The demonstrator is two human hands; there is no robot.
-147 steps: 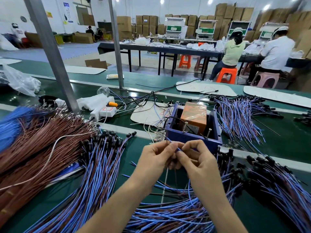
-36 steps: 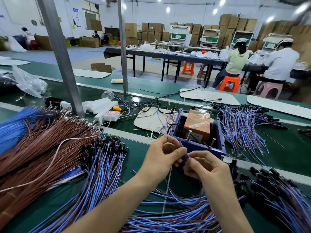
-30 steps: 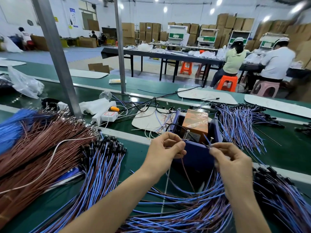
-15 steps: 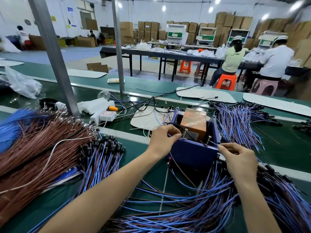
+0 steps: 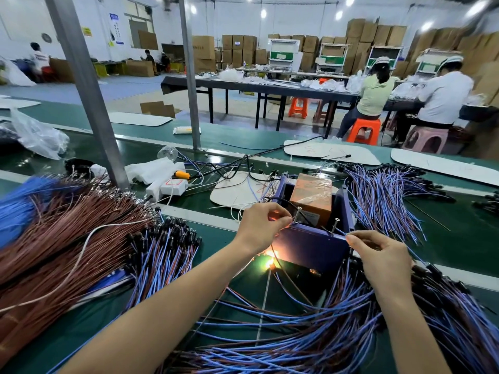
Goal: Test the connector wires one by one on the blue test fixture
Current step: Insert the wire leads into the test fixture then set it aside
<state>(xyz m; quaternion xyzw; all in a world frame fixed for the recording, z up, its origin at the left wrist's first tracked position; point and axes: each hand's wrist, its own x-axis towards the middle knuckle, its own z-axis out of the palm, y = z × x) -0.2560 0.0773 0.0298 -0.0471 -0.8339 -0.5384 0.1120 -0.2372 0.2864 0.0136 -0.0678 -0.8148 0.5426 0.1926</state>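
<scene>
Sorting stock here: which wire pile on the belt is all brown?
The large brown wire pile at the left, by the grey post; the others are mainly blue, many with black connector ends.

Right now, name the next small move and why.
Probably lift the wire off the pins and set it aside: the left hand and right hand each pinch an end at the blue test fixture, and a light glows below, suggesting a pass.

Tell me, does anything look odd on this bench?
One thing: a bright orange-green glow at the front base of the blue test fixture, below the left hand. It may be a test light, not damage.
</scene>
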